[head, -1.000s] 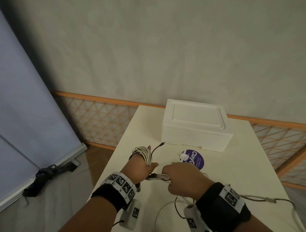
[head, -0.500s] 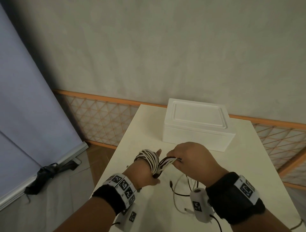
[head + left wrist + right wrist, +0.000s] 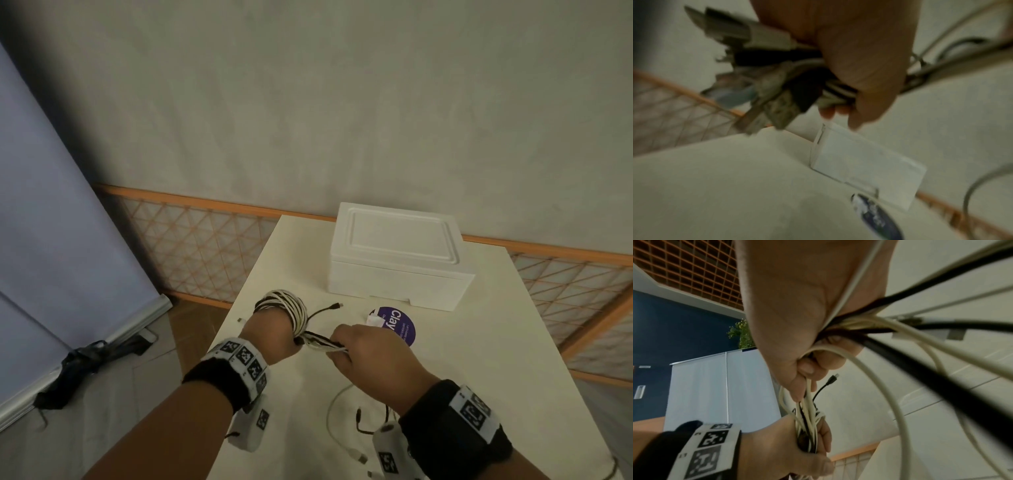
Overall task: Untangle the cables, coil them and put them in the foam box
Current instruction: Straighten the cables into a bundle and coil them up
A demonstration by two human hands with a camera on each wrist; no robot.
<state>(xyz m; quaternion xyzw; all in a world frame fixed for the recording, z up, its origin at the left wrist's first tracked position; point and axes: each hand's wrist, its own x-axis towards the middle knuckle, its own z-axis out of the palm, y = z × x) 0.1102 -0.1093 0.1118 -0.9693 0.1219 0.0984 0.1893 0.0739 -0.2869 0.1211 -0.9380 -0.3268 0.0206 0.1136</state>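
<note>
Cables [image 3: 291,308]: coiled around left hand [image 3: 270,334], thumb clamping them; right hand [image 3: 373,356] grasps their trailing strands; foam box [image 3: 397,260] lidded.

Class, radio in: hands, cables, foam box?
Left hand wrapped in cable coil. Right hand grips loose strands. Foam box lid shut.

Table [image 3: 479,359] bears foam box [image 3: 397,260], sticker [image 3: 399,325].
</note>
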